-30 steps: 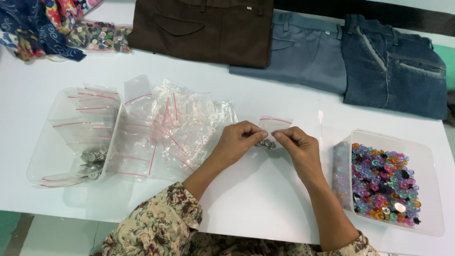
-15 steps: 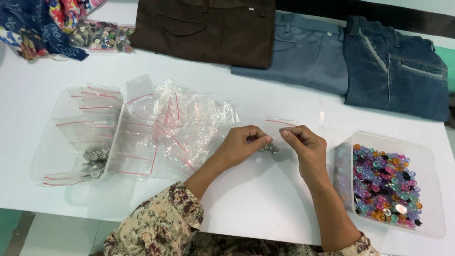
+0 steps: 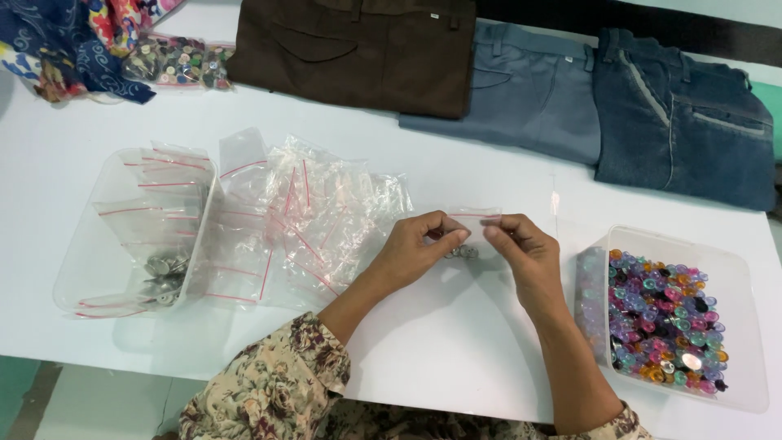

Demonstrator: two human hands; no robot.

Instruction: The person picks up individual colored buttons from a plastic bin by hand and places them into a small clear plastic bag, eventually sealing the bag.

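1. Clear thin plastic: small zip bag (image 3: 472, 236) pinched at its top edge between my left hand (image 3: 419, 248) and right hand (image 3: 517, 244), just above the desk (image 3: 456, 358).
2. Fingers narrow, closed on the bag.
3. Judged light, limp, slippery; best held by the stiffer seal strip.
4. Small metal buttons (image 3: 462, 253) sag in the bottom.
5. Hard glossy coloured buttons fill the tub (image 3: 733, 269) on the right.

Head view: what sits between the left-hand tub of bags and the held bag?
A loose heap of empty zip bags on the white table, head view.
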